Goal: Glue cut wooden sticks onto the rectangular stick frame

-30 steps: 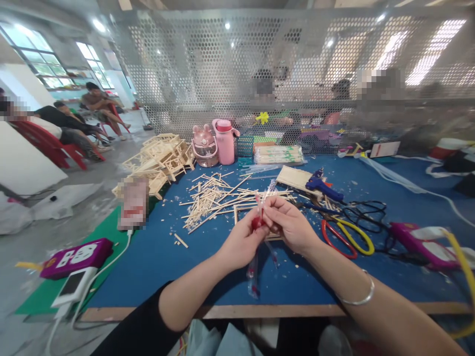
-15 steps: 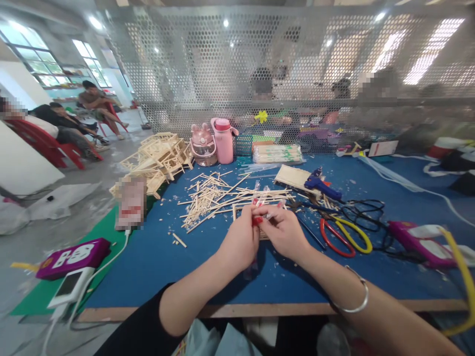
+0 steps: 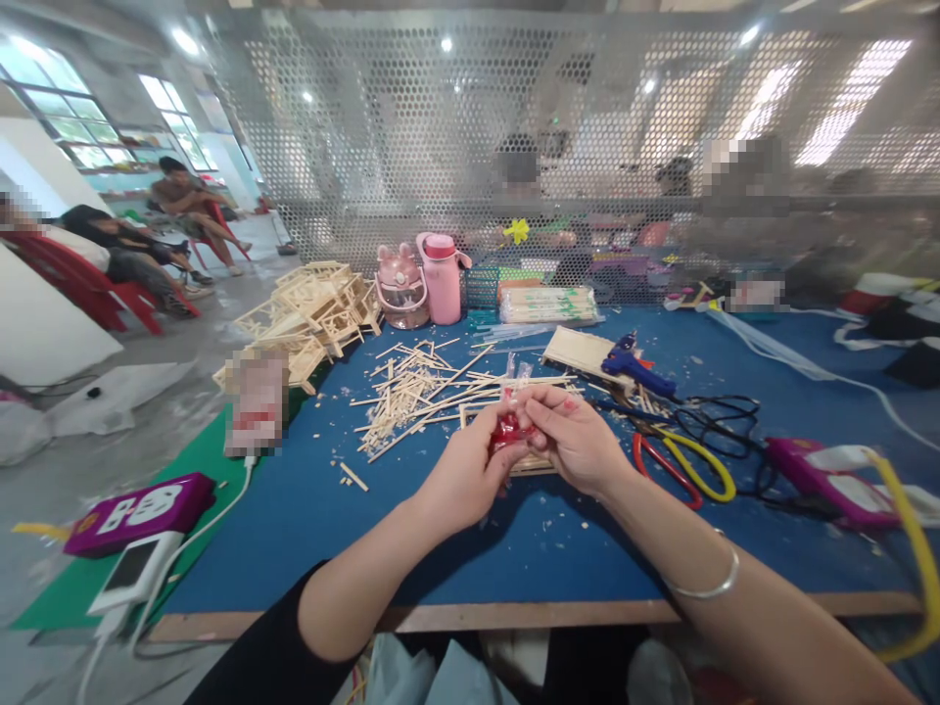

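Note:
A small clear plastic packet with something red in it (image 3: 509, 429) is held between my two hands above the blue mat. My left hand (image 3: 470, 468) is closed around its lower left side, thumb across the front. The fingers of my right hand (image 3: 577, 436) pinch its right side. What the red content is I cannot make out. Behind and below the hands lies a small frame of wooden sticks (image 3: 536, 468), mostly hidden. Beyond it spreads a heap of loose wooden sticks (image 3: 411, 397).
Right of my hands are red-and-yellow-handled scissors (image 3: 697, 470), a blue glue gun (image 3: 637, 367) and a tangled black cord. Stick-built models (image 3: 315, 313) and pink bottles (image 3: 442, 284) stand at the back left, near a phone (image 3: 257, 401). A perforated metal screen (image 3: 411, 147) closes off the far side.
My hands drew together over the packet, then parted slightly, showing more of the red content. The plastic strips hanging below my hands are now gathered up out of sight.

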The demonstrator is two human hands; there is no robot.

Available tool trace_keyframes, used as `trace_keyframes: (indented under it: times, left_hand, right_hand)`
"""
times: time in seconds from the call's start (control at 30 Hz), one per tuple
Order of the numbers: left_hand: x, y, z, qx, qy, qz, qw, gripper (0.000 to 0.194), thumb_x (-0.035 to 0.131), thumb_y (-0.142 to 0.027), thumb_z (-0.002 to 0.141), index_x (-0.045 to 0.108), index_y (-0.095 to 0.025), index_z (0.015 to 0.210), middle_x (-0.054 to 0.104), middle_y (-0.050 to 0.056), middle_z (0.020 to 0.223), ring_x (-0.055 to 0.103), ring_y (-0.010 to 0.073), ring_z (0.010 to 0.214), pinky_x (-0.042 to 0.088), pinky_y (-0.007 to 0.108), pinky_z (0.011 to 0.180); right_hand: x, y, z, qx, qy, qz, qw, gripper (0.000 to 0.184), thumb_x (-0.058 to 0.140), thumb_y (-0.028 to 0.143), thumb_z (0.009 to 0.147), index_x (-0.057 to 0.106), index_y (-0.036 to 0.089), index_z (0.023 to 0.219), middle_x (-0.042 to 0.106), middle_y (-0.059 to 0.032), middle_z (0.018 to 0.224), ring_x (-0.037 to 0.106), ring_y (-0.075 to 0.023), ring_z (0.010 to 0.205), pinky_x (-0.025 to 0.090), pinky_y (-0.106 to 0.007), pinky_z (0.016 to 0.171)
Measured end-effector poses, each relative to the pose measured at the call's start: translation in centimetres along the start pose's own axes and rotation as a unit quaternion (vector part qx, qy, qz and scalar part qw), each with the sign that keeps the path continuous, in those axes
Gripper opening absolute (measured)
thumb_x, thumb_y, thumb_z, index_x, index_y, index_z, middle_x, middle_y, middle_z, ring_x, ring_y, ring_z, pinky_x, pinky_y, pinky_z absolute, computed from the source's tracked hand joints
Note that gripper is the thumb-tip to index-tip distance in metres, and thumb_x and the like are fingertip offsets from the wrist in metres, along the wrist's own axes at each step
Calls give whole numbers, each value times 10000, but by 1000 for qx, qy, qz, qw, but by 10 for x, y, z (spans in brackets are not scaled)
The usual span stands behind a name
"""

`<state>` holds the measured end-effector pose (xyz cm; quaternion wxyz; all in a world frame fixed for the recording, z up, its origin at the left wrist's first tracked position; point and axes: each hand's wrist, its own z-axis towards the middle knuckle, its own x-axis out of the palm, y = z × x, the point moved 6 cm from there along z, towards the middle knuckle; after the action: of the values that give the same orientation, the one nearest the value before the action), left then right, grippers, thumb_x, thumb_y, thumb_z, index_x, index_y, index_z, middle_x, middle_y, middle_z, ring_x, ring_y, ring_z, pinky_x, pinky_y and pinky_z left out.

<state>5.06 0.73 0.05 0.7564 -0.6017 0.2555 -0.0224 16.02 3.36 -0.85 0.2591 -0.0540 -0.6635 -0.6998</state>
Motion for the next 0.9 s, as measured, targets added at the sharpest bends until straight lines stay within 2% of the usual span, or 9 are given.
trace_keyframes:
  times: [0.07, 0.13, 0.27, 0.37, 0.43, 0.5, 0.67, 0.77, 0.9]
  left_hand:
    - [2, 5, 0, -21, 10, -42, 999, 376, 504, -349, 855, 411, -235, 1200, 589, 1, 756, 500, 107, 447, 429, 220, 409]
    - [3, 8, 1, -28, 4, -67, 997, 285, 484, -371, 866, 426, -231, 1107, 548, -26, 689, 481, 100, 441, 405, 200, 379]
    - [1, 9, 3, -15, -15, -75, 997, 199, 419, -402, 894, 460, -209, 924, 470, -57, 584, 421, 73, 397, 346, 171, 357]
    - [-7, 7, 3, 10, -63, -54, 997, 221, 440, -375, 889, 492, -212, 1030, 528, -39, 644, 415, 56, 385, 334, 169, 368]
    - [-12, 5, 2, 31, -91, -17, 995, 290, 467, -348, 880, 485, -228, 1143, 574, -21, 701, 433, 53, 397, 348, 172, 391]
    - [-14, 3, 2, 48, -99, 19, 994, 308, 486, -328, 871, 492, -230, 1163, 602, -6, 739, 452, 54, 413, 362, 173, 412]
    - [-13, 2, 2, 51, -61, 49, 996, 185, 488, -296, 857, 528, -207, 1014, 598, -11, 711, 484, 66, 437, 374, 173, 429]
    - [-10, 2, 3, 18, -31, 3, 999, 145, 459, -303, 864, 535, -202, 936, 592, -19, 690, 462, 55, 401, 353, 163, 395]
    - [-10, 4, 5, -34, -44, -81, 995, 154, 439, -322, 863, 517, -192, 837, 543, -46, 596, 408, 46, 344, 314, 155, 346]
  right_hand:
    - [-2, 1, 0, -5, -10, 16, 1000, 197, 686, 309, 741, 614, 198, 887, 551, 50, 621, 401, -25, 423, 302, -152, 395]
    - [-2, 3, 0, -15, -15, 26, 999, 205, 686, 296, 745, 604, 216, 915, 584, 45, 651, 424, -29, 437, 320, -150, 404]
    - [0, 4, 0, -17, 23, 30, 999, 133, 683, 289, 753, 621, 204, 834, 626, 17, 737, 501, -46, 527, 372, -160, 459]
    - [-1, 7, 1, -21, 43, 6, 999, 121, 692, 290, 746, 646, 189, 795, 647, -2, 754, 540, -62, 578, 410, -175, 505]
    - [-3, 7, 2, -24, 46, 0, 999, 127, 694, 294, 745, 658, 192, 812, 645, 5, 696, 542, -64, 567, 414, -174, 509]
    - [-4, 5, 3, -17, 43, 2, 999, 131, 695, 298, 744, 663, 193, 817, 629, 17, 626, 530, -59, 532, 409, -169, 495]
    - [-7, 3, 5, -16, 22, 18, 999, 118, 713, 286, 725, 667, 199, 789, 662, 6, 751, 563, -57, 578, 426, -163, 502]
    - [-5, 6, 3, -22, 60, 22, 998, 91, 703, 282, 740, 683, 218, 801, 666, 10, 776, 578, -62, 617, 463, -187, 583]
    - [-1, 14, 0, -61, 130, -63, 988, 107, 650, 290, 788, 711, 225, 848, 661, -10, 807, 569, -85, 657, 474, -236, 636]
